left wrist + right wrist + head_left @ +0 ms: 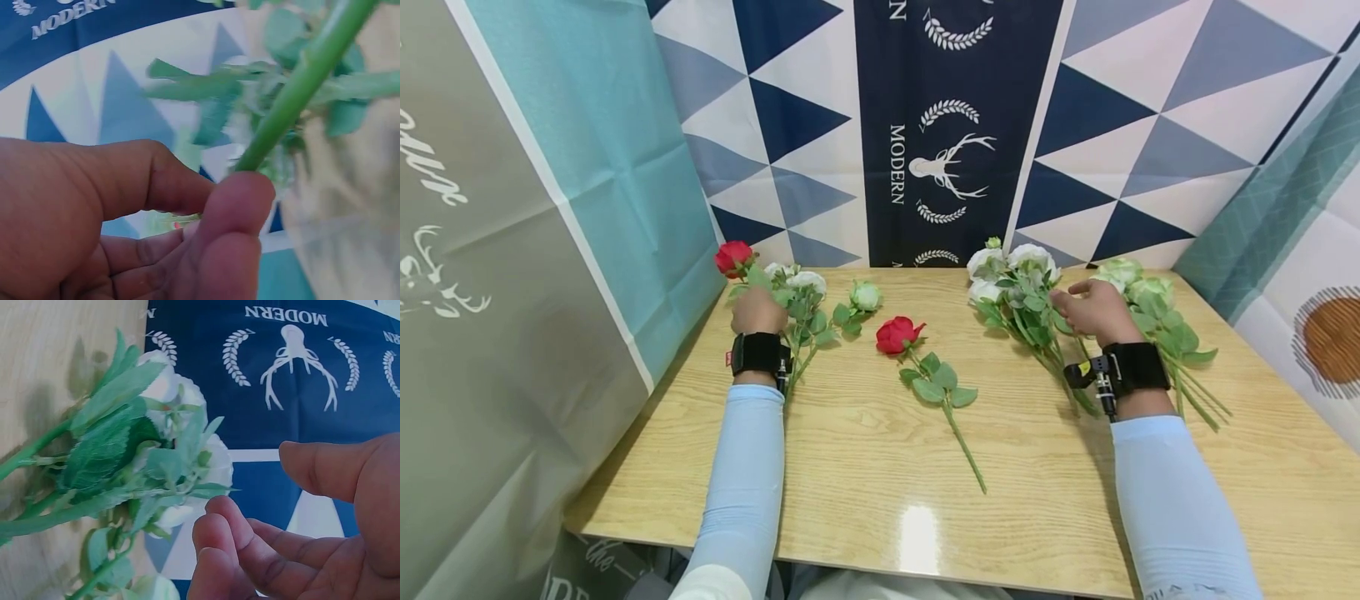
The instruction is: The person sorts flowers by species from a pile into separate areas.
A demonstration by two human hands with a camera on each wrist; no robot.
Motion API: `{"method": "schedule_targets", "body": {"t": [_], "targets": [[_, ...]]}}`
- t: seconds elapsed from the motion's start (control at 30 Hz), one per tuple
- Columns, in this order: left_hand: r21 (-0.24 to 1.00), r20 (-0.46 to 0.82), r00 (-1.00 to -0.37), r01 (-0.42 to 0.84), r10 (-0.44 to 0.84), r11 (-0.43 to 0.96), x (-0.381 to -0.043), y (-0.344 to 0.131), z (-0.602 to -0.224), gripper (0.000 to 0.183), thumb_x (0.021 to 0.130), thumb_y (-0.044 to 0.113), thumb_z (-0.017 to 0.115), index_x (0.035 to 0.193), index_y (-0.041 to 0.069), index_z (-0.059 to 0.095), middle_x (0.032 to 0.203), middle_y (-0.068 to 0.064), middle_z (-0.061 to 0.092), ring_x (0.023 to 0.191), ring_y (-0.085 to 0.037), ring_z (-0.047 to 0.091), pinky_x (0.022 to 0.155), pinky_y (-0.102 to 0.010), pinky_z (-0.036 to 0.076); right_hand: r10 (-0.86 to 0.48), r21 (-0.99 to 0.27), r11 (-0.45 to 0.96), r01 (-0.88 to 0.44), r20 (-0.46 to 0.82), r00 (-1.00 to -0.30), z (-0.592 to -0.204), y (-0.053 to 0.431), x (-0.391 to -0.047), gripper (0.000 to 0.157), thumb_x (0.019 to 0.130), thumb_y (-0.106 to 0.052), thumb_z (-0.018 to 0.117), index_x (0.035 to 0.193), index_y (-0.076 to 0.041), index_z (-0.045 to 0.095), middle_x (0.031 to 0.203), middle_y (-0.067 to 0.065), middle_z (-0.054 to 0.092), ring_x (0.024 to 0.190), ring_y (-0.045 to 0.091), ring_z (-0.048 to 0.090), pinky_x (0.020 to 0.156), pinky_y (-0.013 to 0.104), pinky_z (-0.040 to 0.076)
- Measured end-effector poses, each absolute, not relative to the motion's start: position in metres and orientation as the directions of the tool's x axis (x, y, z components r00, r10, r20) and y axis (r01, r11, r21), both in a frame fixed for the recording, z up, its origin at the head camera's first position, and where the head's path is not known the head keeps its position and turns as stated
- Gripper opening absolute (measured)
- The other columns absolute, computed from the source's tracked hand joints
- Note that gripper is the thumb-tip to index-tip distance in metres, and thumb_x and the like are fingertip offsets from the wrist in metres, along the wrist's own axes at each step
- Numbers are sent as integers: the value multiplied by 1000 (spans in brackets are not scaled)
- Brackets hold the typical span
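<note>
Between thumb and forefinger my left hand pinches a green stem, seen close up in the left wrist view. A red rose shows just beyond that hand in the head view. White flowers and a pale green bloom with leafy stems lie to its right. My right hand is beside a bunch of white flowers, its fingers loosely bent. In the right wrist view a gap shows between thumb and fingers, and the bunch's leaves lie past the fingertips.
A single red rose with a long stem lies mid-table. Pale green flowers lie beyond the right wrist at the right. Patterned cloth hangs behind the wooden table, and more cloth hangs on both sides.
</note>
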State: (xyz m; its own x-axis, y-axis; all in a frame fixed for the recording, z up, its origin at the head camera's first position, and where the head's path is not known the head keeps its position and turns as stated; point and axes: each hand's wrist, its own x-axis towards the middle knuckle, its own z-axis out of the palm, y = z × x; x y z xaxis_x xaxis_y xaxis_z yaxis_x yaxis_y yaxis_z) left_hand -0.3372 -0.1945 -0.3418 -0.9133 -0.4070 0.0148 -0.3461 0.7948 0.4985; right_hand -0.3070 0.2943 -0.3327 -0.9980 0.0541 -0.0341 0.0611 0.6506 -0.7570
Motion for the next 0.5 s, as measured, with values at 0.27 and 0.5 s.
{"method": "schedule_targets", "body": {"t": [0.27, 0.5], "targets": [[539, 205, -920, -178, -333, 823, -324, -184, -316, 29, 95, 17, 63, 69, 5, 63, 79, -16, 64, 79, -39, 65, 63, -48, 54, 38, -782, 623, 3, 27, -999, -317, 285, -296, 82, 107, -51, 45, 155, 11, 25, 128, 35, 56, 111, 43, 60, 94, 54, 50], [554, 294, -935, -4, -200, 832, -313, -172, -295, 49, 96, 20, 67, 55, 13, 42, 51, 1, 30, 47, -20, 38, 50, -35, 34, 9, -743, 664, -84, 121, -993, -302, 273, -289, 81, 104, -56, 46, 154, 7, 33, 125, 33, 57, 105, 42, 61, 84, 51, 50]]}}
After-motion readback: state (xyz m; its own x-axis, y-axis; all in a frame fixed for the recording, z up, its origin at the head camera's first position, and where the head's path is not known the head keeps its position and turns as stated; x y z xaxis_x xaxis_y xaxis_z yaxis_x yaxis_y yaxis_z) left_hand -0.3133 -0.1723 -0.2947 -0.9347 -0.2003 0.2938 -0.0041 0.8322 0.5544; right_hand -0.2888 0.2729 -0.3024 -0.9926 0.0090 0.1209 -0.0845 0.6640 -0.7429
